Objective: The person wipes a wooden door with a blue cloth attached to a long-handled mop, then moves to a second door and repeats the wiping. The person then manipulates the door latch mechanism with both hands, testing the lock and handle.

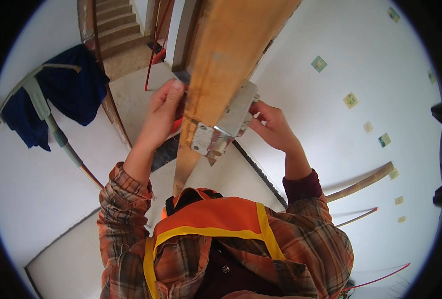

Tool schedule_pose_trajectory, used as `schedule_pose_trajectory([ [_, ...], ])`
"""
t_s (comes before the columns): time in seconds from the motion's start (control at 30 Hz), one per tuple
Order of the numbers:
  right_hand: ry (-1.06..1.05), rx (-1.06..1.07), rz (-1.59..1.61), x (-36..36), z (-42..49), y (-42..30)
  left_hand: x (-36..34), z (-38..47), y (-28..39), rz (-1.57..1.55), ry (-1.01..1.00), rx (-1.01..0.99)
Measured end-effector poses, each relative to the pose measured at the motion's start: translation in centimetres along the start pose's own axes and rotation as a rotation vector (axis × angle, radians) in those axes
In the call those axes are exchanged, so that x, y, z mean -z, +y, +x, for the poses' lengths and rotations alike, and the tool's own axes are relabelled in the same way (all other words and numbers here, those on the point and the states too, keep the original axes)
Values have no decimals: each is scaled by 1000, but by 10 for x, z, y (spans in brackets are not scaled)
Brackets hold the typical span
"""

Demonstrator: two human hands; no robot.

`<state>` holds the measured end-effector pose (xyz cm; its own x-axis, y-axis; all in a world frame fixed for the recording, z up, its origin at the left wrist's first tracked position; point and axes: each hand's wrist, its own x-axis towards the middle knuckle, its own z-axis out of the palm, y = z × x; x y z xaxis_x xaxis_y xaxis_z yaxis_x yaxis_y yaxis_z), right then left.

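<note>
A wooden door [221, 59] stands edge-on before me. A metal rim lock [237, 108] sits on its right side, with a screwed plate [201, 139] folded onto the door edge. My right hand [275, 125] has thumb and fingers closed at the outer side of the lock, on small parts I see only partly. On the opposite face of the door, my left hand [164, 108] is raised with curled fingers and the thumb on top. Its fingertips and whatever they touch are hidden. Just below that hand shows a bit of a red-orange object [176, 125].
A broom [37, 97] and a dark blue cloth [71, 86] are against the left wall. Stairs [118, 26] rise beyond the doorway, near a red pole [155, 48]. A wooden handle [363, 182] leans at the right wall, which bears small stickers. I wear an orange apron [209, 216].
</note>
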<state>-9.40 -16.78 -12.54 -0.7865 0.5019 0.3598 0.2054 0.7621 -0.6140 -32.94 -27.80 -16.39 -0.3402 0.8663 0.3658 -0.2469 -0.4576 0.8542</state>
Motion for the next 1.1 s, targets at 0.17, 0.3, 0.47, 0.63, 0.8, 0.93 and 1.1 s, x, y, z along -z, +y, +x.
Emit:
schedule_pose_trajectory([
  [0.17, 55, 109, 22, -10, -1, 13, -8, -10, 13, 68, 105, 67],
  [0.3, 83, 155, 92, -13, -1, 17, -9, -15, 7, 43, 159, 86],
  [0.47, 93, 88, 154, -15, -4, 15, -11, -29, 0, 118, 352, -14],
  [0.63, 203, 162, -157, -9, -14, -1, -12, -62, 8, 393, 317, -195],
  [0.8, 267, 99, -97, 0, -15, -15, -17, -64, 2, 376, 298, -164],
  [0.93, 22, 14, 110, 16, 0, -16, -22, -61, -6, 342, 305, -146],
  [1.1, -91, 81, 97, 27, 16, -16, -17, -64, -23, 318, 360, -196],
])
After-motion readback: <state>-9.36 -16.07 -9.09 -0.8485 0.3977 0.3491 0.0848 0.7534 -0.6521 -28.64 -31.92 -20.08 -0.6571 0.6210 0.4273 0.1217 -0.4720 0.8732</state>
